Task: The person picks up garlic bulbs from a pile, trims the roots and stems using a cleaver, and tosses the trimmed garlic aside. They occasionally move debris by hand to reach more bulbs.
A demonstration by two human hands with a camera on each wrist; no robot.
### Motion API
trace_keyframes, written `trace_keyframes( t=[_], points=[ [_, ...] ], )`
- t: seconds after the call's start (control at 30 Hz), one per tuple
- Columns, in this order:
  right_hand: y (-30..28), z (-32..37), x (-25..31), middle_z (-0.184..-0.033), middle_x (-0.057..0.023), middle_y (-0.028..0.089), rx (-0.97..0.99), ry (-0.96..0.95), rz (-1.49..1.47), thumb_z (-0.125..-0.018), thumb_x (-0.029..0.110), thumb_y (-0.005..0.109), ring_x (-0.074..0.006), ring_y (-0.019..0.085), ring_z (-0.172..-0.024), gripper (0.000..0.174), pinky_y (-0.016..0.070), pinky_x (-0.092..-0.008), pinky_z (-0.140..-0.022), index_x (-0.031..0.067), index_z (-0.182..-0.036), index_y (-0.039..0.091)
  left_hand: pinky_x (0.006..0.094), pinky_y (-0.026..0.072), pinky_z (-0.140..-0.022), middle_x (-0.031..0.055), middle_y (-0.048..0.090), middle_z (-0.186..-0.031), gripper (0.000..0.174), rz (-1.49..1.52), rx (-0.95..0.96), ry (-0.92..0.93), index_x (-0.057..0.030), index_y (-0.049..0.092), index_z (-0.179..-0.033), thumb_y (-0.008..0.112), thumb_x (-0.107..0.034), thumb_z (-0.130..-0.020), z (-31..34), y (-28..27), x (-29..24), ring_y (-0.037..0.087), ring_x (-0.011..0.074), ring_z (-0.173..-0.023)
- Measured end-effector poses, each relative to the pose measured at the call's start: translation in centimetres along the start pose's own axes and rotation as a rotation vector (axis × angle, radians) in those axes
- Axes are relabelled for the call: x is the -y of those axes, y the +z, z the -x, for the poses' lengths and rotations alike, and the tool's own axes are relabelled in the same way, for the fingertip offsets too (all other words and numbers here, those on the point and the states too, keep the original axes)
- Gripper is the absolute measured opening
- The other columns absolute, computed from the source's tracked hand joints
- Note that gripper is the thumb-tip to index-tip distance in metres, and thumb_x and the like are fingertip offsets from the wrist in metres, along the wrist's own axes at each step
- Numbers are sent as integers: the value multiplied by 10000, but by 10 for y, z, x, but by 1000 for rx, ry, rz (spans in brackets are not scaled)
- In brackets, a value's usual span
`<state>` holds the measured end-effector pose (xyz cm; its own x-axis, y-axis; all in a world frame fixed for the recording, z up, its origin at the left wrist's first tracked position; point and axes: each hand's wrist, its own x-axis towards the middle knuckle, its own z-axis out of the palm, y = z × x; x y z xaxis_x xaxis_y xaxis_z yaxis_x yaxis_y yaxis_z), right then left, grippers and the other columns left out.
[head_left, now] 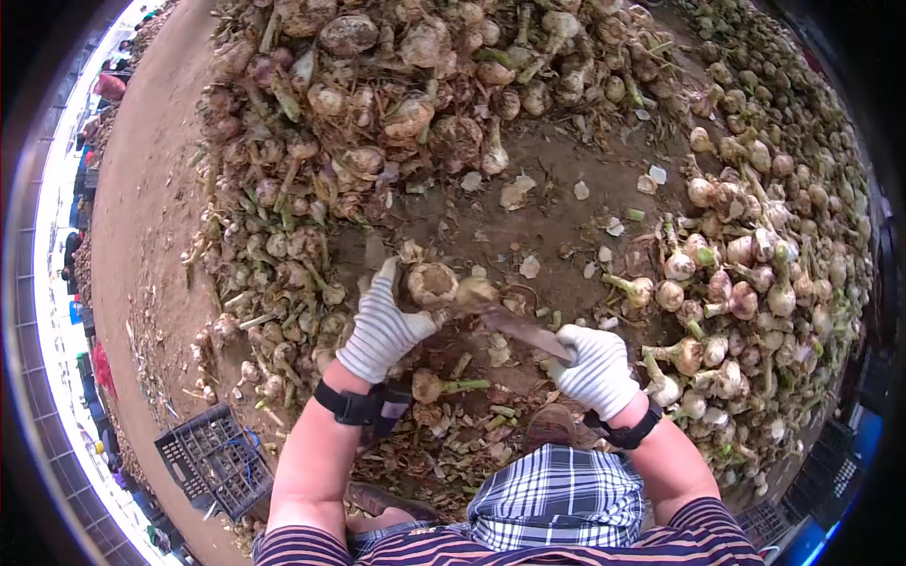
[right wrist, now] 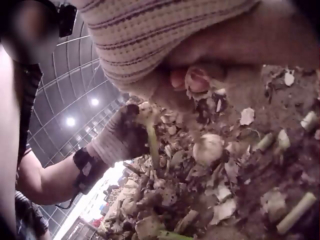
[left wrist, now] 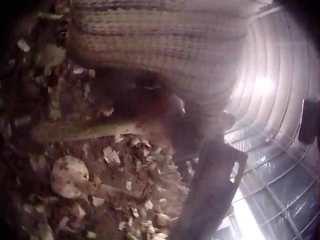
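Observation:
My gloved left hand (head_left: 387, 321) holds a garlic bulb (head_left: 432, 283), its flat, brownish root end facing up. A green stem (right wrist: 153, 145) hangs below that hand in the right wrist view. My gloved right hand (head_left: 596, 368) grips a knife (head_left: 524, 332), its dark blade angled toward the bulb. At the blade's far end, right beside the bulb, is a blurred tan round piece (head_left: 475, 291). The left wrist view has the left glove (left wrist: 160, 45) above a pale stem (left wrist: 85, 131). Fingertips (right wrist: 177, 79) poke out bare from the right glove.
A tall heap of garlic (head_left: 425, 57) stands ahead, with bulbs spread leftward. Another garlic pile (head_left: 755, 274) lies at right. Cut stems and peels litter the ground between my feet, near a loose bulb (head_left: 427, 387). A black crate (head_left: 217, 462) stands at lower left.

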<state>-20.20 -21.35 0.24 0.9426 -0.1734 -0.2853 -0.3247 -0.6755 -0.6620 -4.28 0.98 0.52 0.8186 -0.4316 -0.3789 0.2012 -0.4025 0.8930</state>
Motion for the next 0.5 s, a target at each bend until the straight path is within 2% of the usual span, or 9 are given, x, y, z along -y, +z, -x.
trace_keyframes(
  t=[0.03, 0.07, 0.13, 0.2, 0.3, 0.37, 0.43, 0.5],
  points=[
    [-4, -4, 8, -648, -151, 609, -2, -67, 58, -701, 183, 624, -343, 614, -616, 98, 480, -413, -540, 98, -742, 598, 337, 432, -989, 89, 562, -1173, 633, 384, 110, -44, -36, 456, -1208, 778, -316, -741, 6, 8, -8, 545, 178, -1040],
    [-4, -7, 11, -646, -148, 608, 14, -84, 109, -702, 185, 622, -343, 614, -617, 98, 482, -415, -544, 97, -737, 594, 308, 451, -949, 66, 577, -1155, 646, 554, 155, -47, -25, 439, -1240, 782, -230, -733, 9, 16, -4, 557, 159, -1032],
    [-5, -10, 13, -645, -146, 607, 32, -98, 164, -702, 186, 620, -342, 613, -618, 99, 484, -417, -548, 96, -733, 590, 286, 481, -894, 48, 606, -1128, 691, 299, 190, -37, -7, 416, -1279, 798, -175, -729, 11, 22, -6, 584, 142, -1010],
    [-6, -9, 15, -641, -147, 598, -3, -180, 185, -704, 181, 613, -341, 608, -613, 91, 481, -421, -546, 97, -717, 583, 292, 484, -899, 56, 608, -1132, 699, 372, 181, -61, -6, 412, -1279, 801, -197, -731, 20, 26, -12, 590, 144, -1007],
    [-8, -5, 20, -637, -140, 592, 21, -188, 194, -703, 179, 608, -339, 604, -603, 85, 480, -421, -547, 98, -712, 581, 325, 494, -916, 97, 598, -1158, 728, 514, 208, -59, -24, 352, -1335, 770, -211, -769, 32, 31, 2, 603, 165, -1010],
    [-12, -4, 30, -641, -138, 594, 38, -218, 206, -702, 179, 610, -336, 606, -607, 88, 480, -419, -547, 97, -713, 582, 289, 510, -860, 68, 587, -1143, 542, 466, 238, 174, -6, 436, -1259, 720, -75, -803, 35, 46, 12, 593, 146, -965],
    [-10, -3, 34, -645, -135, 595, 57, -244, 219, -700, 180, 612, -333, 609, -611, 90, 481, -417, -547, 96, -715, 583, 288, 515, -826, 68, 574, -1143, 562, 927, 225, -290, 1, 421, -1278, 707, -27, -795, 39, 52, 11, 590, 140, -922],
    [-9, -2, 35, -622, -133, 549, 23, -219, 215, -664, 190, 641, -340, 577, -595, 126, 464, -401, -539, 92, -672, 561, 352, 534, -866, 128, 541, -1201, 714, 142, 195, 155, -65, 238, -1421, 631, 1, -829, 34, 48, 28, 580, 187, -1048]
  ],
)
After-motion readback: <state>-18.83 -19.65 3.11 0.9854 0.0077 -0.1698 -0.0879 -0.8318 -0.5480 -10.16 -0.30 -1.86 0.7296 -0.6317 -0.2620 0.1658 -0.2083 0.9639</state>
